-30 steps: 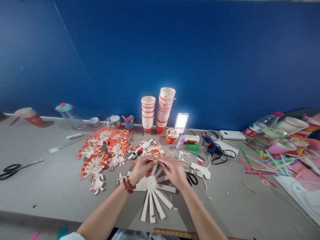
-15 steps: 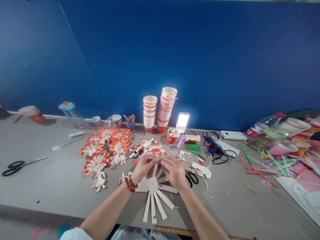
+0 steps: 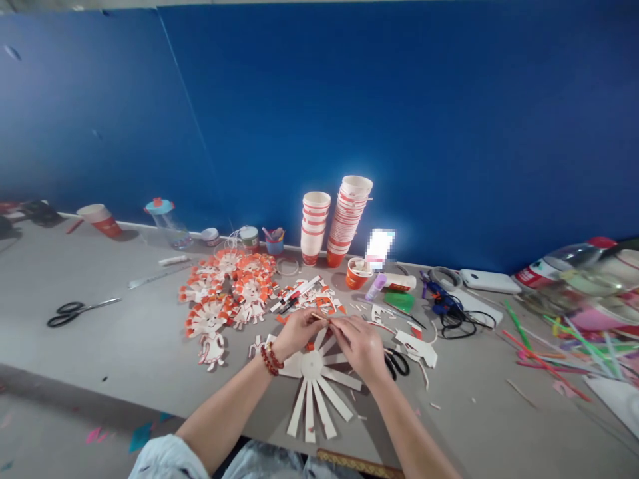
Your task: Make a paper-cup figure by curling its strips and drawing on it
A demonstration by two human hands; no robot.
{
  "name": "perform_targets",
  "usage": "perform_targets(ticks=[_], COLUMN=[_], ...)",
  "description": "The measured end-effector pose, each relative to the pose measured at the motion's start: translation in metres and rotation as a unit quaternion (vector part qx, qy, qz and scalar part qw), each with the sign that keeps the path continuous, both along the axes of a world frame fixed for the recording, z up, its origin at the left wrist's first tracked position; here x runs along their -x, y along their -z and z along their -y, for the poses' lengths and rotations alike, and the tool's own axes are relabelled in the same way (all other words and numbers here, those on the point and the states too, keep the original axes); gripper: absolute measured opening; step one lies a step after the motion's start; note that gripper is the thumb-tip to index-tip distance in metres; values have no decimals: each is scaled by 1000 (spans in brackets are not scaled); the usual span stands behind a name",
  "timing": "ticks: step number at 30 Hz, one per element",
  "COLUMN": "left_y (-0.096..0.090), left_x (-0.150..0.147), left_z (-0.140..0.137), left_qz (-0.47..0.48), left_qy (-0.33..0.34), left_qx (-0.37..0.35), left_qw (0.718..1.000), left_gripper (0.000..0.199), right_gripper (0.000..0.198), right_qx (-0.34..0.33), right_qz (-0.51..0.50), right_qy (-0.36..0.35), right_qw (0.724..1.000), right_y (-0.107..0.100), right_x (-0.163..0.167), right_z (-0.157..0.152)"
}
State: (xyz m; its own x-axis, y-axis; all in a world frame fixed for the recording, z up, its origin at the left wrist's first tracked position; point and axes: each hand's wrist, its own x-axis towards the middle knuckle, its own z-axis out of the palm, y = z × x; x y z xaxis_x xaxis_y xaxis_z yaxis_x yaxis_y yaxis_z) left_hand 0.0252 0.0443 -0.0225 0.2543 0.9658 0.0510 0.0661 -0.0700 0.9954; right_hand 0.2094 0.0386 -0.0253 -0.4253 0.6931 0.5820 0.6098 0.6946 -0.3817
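- Left hand (image 3: 298,330) and right hand (image 3: 362,342): grip pinched around a far strip (image 3: 322,337), apparently for fine control.
- Cut paper cup (image 3: 312,364) lies splayed on the worktop (image 3: 150,372) beneath, likely for easy reach.

We count two hands, the left hand (image 3: 297,332) and the right hand (image 3: 363,344), with one cut-open paper cup (image 3: 312,365) on our side of them. Straight beyond the hands we see two stacks of paper cups (image 3: 313,229) and one scrap-filled cup (image 3: 356,278). We have two pairs of scissors (image 3: 86,308): one well left of the hands, the other just beside the right hand. Beyond the right hand we find one purple glue stick (image 3: 376,287) and one blue glue gun (image 3: 444,303); beyond and left, one tilted cup (image 3: 106,221), two small jars (image 3: 248,238) and one blue pot (image 3: 274,245).
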Motion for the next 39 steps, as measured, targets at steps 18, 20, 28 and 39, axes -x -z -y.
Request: perform_targets(ticks=[18,20,28,39], left_y=[6,8,9,10], left_x=[2,2,2,2], left_z=[-2,-2,-3,-2], left_qz=[-1,3,-2,27], left_qy=[29,37,38,32], left_qx=[6,16,7,14], left_qw=[1000,999,999,999], left_gripper=[32,34,36,32], right_gripper=[14,13,9,14], right_qx=[-27,-35,-24,-7], right_qz=[15,11,0,-7], right_qy=[19,18,11,-23], right_qw=[999,999,1000,1000], right_y=[-2,-2,-2,-5], right_x=[4,4,3,0], right_z=[2,2,3,2])
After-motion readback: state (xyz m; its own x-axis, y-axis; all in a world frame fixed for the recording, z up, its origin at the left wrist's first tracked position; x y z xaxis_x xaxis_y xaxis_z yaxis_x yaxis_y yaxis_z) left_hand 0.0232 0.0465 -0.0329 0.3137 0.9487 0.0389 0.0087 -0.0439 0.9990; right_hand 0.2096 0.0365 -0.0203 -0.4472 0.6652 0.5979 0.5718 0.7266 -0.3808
